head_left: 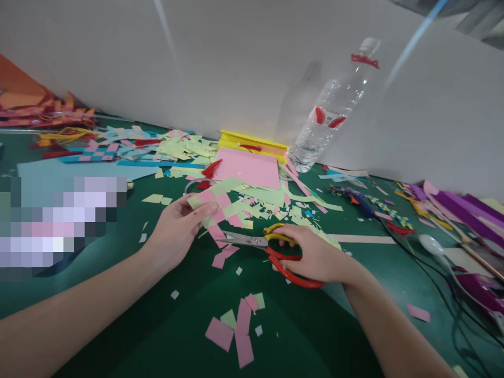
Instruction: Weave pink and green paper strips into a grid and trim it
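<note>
My left hand (175, 231) pinches a woven piece of pink and pale green paper strips (214, 205) just above the green table. My right hand (315, 257) grips scissors (271, 247) with red and yellow handles. Their blades point left, toward the lower edge of the woven piece. Loose pink and green paper scraps (238, 328) lie on the table below both hands.
A pink sheet (248, 168) and a yellow folder (252, 142) lie behind the scraps. A clear plastic bottle (334, 110) leans against the white wall. Coloured strips pile up at the far left (59, 121). Purple strips, a glue gun (472, 286) and black cable sit at the right.
</note>
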`<act>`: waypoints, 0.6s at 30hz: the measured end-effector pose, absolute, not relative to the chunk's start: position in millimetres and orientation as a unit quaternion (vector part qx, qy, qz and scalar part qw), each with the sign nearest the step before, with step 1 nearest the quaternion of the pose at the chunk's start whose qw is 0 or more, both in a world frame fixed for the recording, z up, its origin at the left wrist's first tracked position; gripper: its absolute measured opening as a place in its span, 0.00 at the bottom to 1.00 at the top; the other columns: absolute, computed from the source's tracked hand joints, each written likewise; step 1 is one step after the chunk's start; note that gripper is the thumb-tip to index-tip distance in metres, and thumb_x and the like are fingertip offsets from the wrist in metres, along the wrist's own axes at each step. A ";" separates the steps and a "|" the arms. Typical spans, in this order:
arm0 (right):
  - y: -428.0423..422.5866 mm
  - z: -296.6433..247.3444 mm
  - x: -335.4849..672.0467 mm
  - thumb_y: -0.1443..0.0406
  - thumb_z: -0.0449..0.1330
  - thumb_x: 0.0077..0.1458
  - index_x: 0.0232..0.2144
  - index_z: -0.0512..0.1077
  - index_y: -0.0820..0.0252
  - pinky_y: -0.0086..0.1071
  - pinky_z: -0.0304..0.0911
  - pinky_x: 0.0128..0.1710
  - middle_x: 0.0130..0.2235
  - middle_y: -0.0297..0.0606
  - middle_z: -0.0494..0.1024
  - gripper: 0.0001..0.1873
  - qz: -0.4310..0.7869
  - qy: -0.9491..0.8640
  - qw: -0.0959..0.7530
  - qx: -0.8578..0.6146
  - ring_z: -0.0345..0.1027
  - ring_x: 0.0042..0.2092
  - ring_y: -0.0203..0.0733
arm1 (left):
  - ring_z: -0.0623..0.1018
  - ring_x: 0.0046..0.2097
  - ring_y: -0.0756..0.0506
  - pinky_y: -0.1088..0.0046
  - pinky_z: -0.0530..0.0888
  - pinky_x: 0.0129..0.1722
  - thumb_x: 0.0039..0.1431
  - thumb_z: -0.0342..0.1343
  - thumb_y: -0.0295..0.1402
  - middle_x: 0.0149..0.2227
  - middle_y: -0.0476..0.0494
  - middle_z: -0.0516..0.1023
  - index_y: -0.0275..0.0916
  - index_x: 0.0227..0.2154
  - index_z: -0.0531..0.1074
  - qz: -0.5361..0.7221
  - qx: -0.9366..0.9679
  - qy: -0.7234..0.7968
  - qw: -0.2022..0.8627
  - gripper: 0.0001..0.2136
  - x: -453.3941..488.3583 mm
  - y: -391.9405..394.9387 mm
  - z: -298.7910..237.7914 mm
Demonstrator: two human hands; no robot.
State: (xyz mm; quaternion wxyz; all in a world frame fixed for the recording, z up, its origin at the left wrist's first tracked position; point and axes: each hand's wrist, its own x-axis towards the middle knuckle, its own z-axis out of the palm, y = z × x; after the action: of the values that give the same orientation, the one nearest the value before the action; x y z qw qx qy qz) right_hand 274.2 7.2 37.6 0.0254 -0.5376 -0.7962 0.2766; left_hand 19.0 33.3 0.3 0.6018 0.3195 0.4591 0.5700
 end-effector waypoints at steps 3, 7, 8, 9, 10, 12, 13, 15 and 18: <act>5.6 40.3 272.3 0.54 0.58 0.48 0.51 0.67 0.54 0.45 0.61 0.51 0.54 0.43 0.68 0.27 0.271 -0.803 0.016 -0.530 0.61 0.54 0.51 | 0.79 0.37 0.47 0.74 0.78 0.37 0.42 0.68 0.30 0.30 0.48 0.79 0.40 0.32 0.75 0.558 0.320 0.461 0.611 0.11 21.9 31.4 2.7; 4.3 42.9 271.3 0.55 0.58 0.49 0.51 0.66 0.54 0.43 0.62 0.50 0.54 0.43 0.68 0.27 0.282 -0.803 0.009 -0.525 0.63 0.53 0.50 | 0.79 0.35 0.49 0.77 0.78 0.35 0.43 0.67 0.29 0.28 0.50 0.78 0.40 0.28 0.76 0.545 0.316 0.455 0.629 0.08 24.2 29.5 2.4; 4.2 43.2 271.3 0.55 0.58 0.49 0.51 0.67 0.53 0.43 0.62 0.49 0.53 0.42 0.68 0.26 0.286 -0.802 0.007 -0.525 0.63 0.53 0.50 | 0.78 0.35 0.49 0.78 0.78 0.35 0.43 0.67 0.29 0.28 0.50 0.78 0.40 0.28 0.76 0.541 0.318 0.451 0.634 0.08 24.3 29.1 1.7; 4.1 43.4 271.3 0.55 0.57 0.49 0.51 0.67 0.53 0.43 0.62 0.49 0.53 0.42 0.69 0.26 0.287 -0.802 0.005 -0.524 0.63 0.53 0.50 | 0.78 0.35 0.50 0.78 0.78 0.35 0.43 0.67 0.29 0.28 0.50 0.78 0.40 0.28 0.76 0.539 0.321 0.447 0.638 0.08 24.3 28.8 1.0; 4.1 43.5 271.2 0.56 0.57 0.49 0.50 0.67 0.53 0.43 0.62 0.49 0.52 0.42 0.69 0.25 0.288 -0.802 0.003 -0.523 0.63 0.52 0.50 | 0.78 0.35 0.50 0.78 0.78 0.35 0.43 0.67 0.29 0.28 0.50 0.78 0.40 0.29 0.76 0.536 0.324 0.444 0.641 0.08 24.2 28.5 0.4; 4.3 43.8 271.2 0.56 0.57 0.49 0.50 0.68 0.54 0.42 0.62 0.48 0.52 0.43 0.70 0.24 0.287 -0.803 0.000 -0.522 0.63 0.52 0.50 | 0.78 0.35 0.49 0.77 0.78 0.35 0.43 0.68 0.29 0.29 0.50 0.78 0.40 0.29 0.76 0.533 0.321 0.442 0.645 0.09 24.0 28.1 0.0; 4.4 43.9 271.1 0.56 0.57 0.50 0.50 0.68 0.54 0.42 0.62 0.48 0.52 0.43 0.70 0.25 0.288 -0.803 -0.002 -0.522 0.63 0.52 0.50 | 0.78 0.36 0.49 0.77 0.78 0.35 0.42 0.68 0.28 0.30 0.50 0.78 0.40 0.29 0.76 0.532 0.318 0.443 0.647 0.09 23.9 27.9 0.1; 4.6 43.9 271.4 0.55 0.57 0.50 0.50 0.67 0.55 0.42 0.62 0.47 0.51 0.43 0.70 0.25 0.291 -0.800 -0.006 -0.524 0.63 0.51 0.50 | 0.78 0.36 0.49 0.78 0.78 0.35 0.42 0.68 0.28 0.30 0.50 0.78 0.40 0.29 0.77 0.530 0.313 0.448 0.649 0.10 23.9 27.7 1.0; 4.9 43.0 272.7 0.55 0.57 0.50 0.50 0.67 0.55 0.41 0.62 0.46 0.50 0.43 0.70 0.25 0.296 -0.797 -0.011 -0.526 0.64 0.50 0.49 | 0.78 0.35 0.50 0.79 0.78 0.35 0.42 0.68 0.28 0.29 0.51 0.78 0.40 0.29 0.76 0.531 0.314 0.446 0.649 0.10 23.5 27.5 2.0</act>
State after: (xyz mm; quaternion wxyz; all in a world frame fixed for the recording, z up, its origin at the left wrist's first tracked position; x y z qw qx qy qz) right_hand 272.7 4.9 43.0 -0.0115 -0.5257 -0.7975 0.2958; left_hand 23.5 27.5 2.0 0.6491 0.3136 0.4458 0.5305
